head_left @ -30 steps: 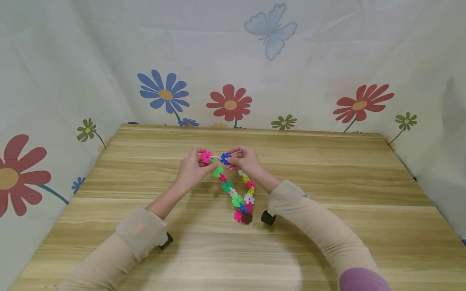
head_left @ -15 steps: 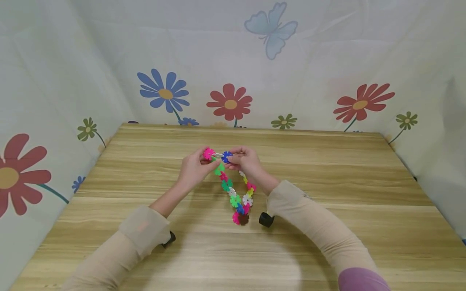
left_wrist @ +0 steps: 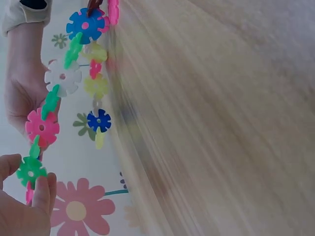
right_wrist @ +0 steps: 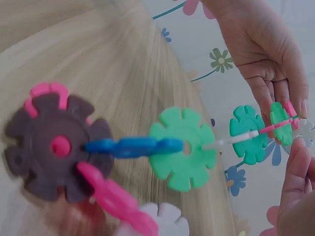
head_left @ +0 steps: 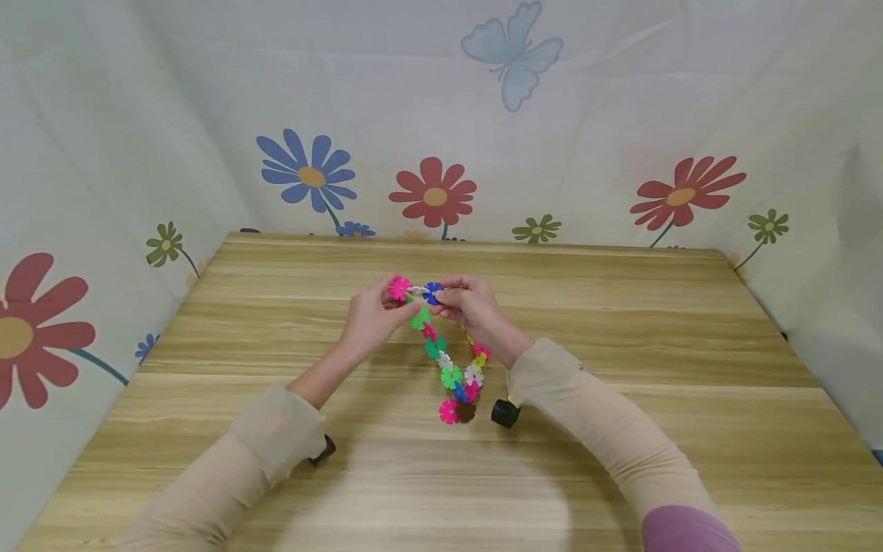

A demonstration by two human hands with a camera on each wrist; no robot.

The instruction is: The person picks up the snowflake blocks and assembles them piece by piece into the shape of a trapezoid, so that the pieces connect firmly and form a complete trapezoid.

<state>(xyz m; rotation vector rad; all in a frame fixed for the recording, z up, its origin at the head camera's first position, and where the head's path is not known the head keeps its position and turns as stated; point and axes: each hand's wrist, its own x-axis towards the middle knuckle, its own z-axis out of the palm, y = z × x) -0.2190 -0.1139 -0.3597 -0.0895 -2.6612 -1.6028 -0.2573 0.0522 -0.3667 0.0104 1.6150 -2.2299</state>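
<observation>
A chain of interlocking plastic snowflake discs hangs in a loop between both hands over the table. My left hand [head_left: 372, 318] pinches its upper left stretch, by a pink disc [head_left: 399, 288] and a light green disc [head_left: 420, 317]. My right hand [head_left: 474, 307] pinches a dark blue disc [head_left: 433, 293]. A white disc [head_left: 418, 290], seen edge-on, spans the small gap between the pink and blue ones. At the loop's low end are a brown disc [right_wrist: 42, 147] and a pink disc [head_left: 449, 412]. Fingers hide part of the chain's right side.
The wood-grain table [head_left: 386, 491] spreads beneath both arms. Behind it hangs a pale curtain [head_left: 579, 138] printed with flowers and a butterfly. Black wrist devices, one of them a dark cylinder [head_left: 506, 413], stick out under the sleeves.
Both hands have shifted slightly right and away, still gripping the chain. The hanging loop swings a little, and its right side is now more hidden behind my right hand.
</observation>
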